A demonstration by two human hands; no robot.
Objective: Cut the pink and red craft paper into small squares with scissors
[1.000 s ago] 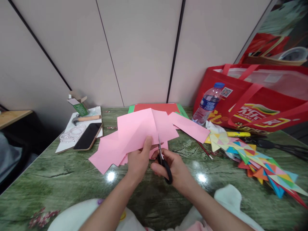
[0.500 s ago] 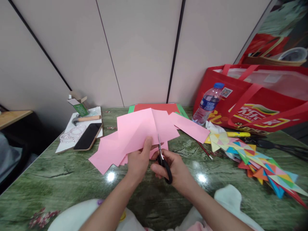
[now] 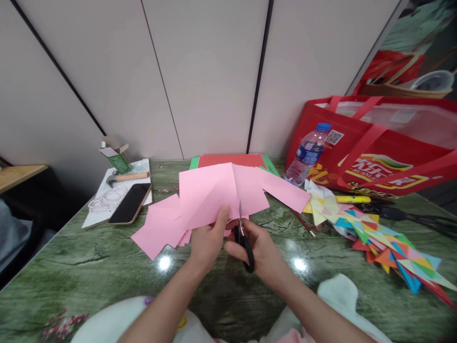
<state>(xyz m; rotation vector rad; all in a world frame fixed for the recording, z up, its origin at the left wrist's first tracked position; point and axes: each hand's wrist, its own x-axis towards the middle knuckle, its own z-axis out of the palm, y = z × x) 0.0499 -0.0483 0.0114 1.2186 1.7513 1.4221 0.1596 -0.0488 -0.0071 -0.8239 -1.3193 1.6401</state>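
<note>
My left hand [image 3: 206, 240] pinches the lower edge of a creased pink paper sheet [image 3: 214, 193], holding it up above the green marbled table [image 3: 89, 267]. My right hand [image 3: 262, 252] grips black-handled scissors [image 3: 243, 238], whose blades point up into the sheet's bottom edge along the centre fold. More pink sheets [image 3: 160, 226] lie flat on the table under and to the left of the held one, and another pink sheet [image 3: 285, 190] lies to the right.
A phone [image 3: 130, 203], bead bracelets [image 3: 105, 199], a hammer [image 3: 124, 176] and a small green box [image 3: 116, 157] sit at the left. Right: a water bottle [image 3: 307, 152], a red bag [image 3: 378, 152], coloured folded papers [image 3: 378, 238], a yellow marker [image 3: 352, 199]. Red and green sheets [image 3: 228, 159] lie by the wall.
Both hands and the held pink sheet have shifted slightly right and up. The scissor blades sit a little further into the paper's lower edge.
</note>
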